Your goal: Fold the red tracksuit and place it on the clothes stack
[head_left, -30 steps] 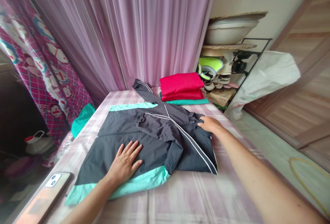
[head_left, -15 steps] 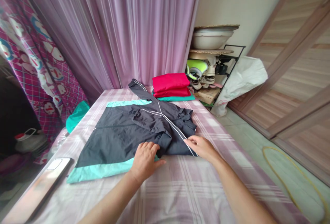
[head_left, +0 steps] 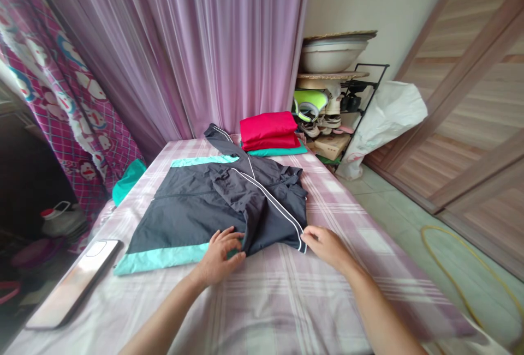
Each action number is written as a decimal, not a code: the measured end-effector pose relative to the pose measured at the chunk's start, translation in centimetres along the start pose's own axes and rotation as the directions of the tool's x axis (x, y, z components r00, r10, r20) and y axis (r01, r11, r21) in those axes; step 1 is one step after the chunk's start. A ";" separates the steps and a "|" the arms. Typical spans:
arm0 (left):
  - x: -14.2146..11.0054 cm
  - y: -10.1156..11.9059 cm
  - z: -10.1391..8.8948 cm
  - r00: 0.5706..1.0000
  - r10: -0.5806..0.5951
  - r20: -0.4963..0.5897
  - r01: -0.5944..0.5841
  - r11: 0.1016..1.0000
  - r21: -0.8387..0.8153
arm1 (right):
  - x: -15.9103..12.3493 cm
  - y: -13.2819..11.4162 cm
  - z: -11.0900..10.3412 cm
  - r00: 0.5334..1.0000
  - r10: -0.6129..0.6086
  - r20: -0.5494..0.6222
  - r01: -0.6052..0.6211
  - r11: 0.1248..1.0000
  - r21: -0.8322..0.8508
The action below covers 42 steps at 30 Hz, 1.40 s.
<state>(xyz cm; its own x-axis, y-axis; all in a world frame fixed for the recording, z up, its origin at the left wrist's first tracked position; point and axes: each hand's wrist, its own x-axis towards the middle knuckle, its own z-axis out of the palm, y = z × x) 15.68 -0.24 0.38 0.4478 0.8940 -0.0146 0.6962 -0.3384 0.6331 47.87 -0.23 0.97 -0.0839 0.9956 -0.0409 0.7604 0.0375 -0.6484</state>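
A dark grey jacket (head_left: 184, 210) with mint-green side bands and white piping lies spread on the plaid bed sheet (head_left: 262, 306). One sleeve stretches away toward the curtain; the nearer one is folded across the body. My right hand (head_left: 325, 245) pinches the jacket's edge at the end of the white piping, on the near right. On the near mint band rests my left hand (head_left: 223, 254), fingers spread and bent lightly over the cloth, thumb apart. Behind the jacket sits a folded red garment (head_left: 268, 130) on top of a folded teal cloth (head_left: 282, 151).
A phone (head_left: 76, 287) lies at the bed's left edge. Purple curtains (head_left: 245, 44) hang behind. Back right stands a shoe rack (head_left: 360, 120) with basins and shoes, beside a white sack (head_left: 388, 120). A yellow hose or cord (head_left: 458, 289) lies on the floor.
My right hand has drawn the piped edge slightly toward me, straightening the cloth there. My left hand has shifted a little left along the mint band. The view has moved slightly.
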 end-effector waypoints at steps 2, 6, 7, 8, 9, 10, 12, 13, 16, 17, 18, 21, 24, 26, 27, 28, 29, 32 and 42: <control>0.4 0.1 -0.6 1.000 -0.029 -0.001 0.029 1.000 -0.009 | 0.2 -0.4 -0.1 0.999 -0.012 -0.032 0.010 0.998 -0.058; 3.3 0.1 -2.9 0.935 -0.330 -0.127 0.314 0.941 -0.129 | 1.2 -1.5 -0.3 0.992 0.077 -0.102 -0.077 0.997 -0.002; 4.3 0.0 -3.4 0.905 -0.404 -0.135 0.382 0.910 -0.160 | 1.5 -1.7 -0.2 0.990 0.097 -0.103 -0.096 0.995 0.017; 5.3 0.0 -3.9 0.882 -0.457 -0.119 0.432 0.882 -0.189 | 1.7 -1.8 0.0 0.990 0.105 -0.094 -0.102 0.994 0.033; 6.4 0.0 -4.2 0.865 -0.495 -0.084 0.469 0.856 -0.215 | 1.8 -1.7 0.2 0.992 0.099 -0.078 -0.096 0.994 0.048; 7.4 -0.1 -4.4 0.852 -0.522 -0.045 0.499 0.833 -0.238 | 1.9 -1.6 0.4 0.995 0.085 -0.060 -0.081 0.994 0.068; 9.3 -0.2 -4.4 0.838 -0.546 -0.012 0.524 0.809 -0.267 | 1.8 -1.2 0.8 0.998 0.042 -0.035 -0.038 0.993 0.116; 10.1 -0.3 -4.2 0.839 -0.544 -0.022 0.519 0.810 -0.273 | 1.7 -1.0 0.9 0.999 0.022 -0.034 -0.017 0.990 0.138; 12.2 -0.6 -3.6 0.864 -0.493 -0.103 0.452 0.850 -0.271 | 1.1 -0.3 1.1 0.999 -0.018 -0.029 0.023 0.983 0.182; 12.8 -0.5 -3.5 0.875 -0.464 -0.137 0.419 0.868 -0.266 | 0.8 -0.1 1.1 1.000 -0.023 -0.020 0.027 0.982 0.185; 13.3 -0.3 -3.5 0.884 -0.436 -0.170 0.386 0.885 -0.260 | 0.6 -0.1 1.1 1.000 -0.025 -0.005 0.025 0.983 0.182; 14.8 0.8 -4.3 0.915 -0.314 -0.254 0.260 0.939 -0.226 | 0.1 -0.1 0.7 0.998 -0.009 0.058 0.002 0.992 0.127; 16.1 1.6 -5.4 0.950 -0.080 -0.301 0.041 0.990 -0.132 | -0.2 -0.4 0.2 0.989 -0.015 0.148 0.007 0.999 0.054; 16.3 1.1 -5.7 0.958 0.018 -0.286 -0.029 0.999 -0.034 | -0.2 -0.7 -0.2 0.979 -0.003 0.206 0.000 1.000 0.011; 16.2 0.5 -5.5 0.964 0.007 -0.266 -0.005 1.000 0.010 | -0.2 -0.9 -0.6 0.972 0.018 0.235 -0.017 1.000 -0.009; 15.8 -0.2 -5.3 0.968 -0.028 -0.248 0.041 0.998 0.049 | -0.1 -1.2 -1.0 0.965 0.039 0.258 -0.033 0.999 -0.027; 15.3 -1.0 -5.0 0.969 -0.075 -0.234 0.096 0.992 0.079 | 0.0 -1.5 -1.4 0.960 0.050 0.275 -0.039 0.998 -0.047; 12.9 -3.1 -3.9 0.961 -0.148 -0.235 0.173 0.981 0.089 | 1.1 -2.7 -3.1 0.972 0.027 0.232 0.006 0.990 -0.142; 7.0 -5.3 -0.6 0.903 0.124 -0.411 -0.067 0.987 0.149 | 15.7 -8.3 -2.1 0.993 0.047 -0.106 -0.063 0.986 -0.157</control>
<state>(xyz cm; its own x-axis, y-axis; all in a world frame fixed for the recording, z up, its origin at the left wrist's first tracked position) 14.75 7.95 -2.67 0.2597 0.8863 0.3835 0.7401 -0.4378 0.5105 41.64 15.30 7.33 0.0199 0.9998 0.0095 0.8560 -0.0122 -0.5169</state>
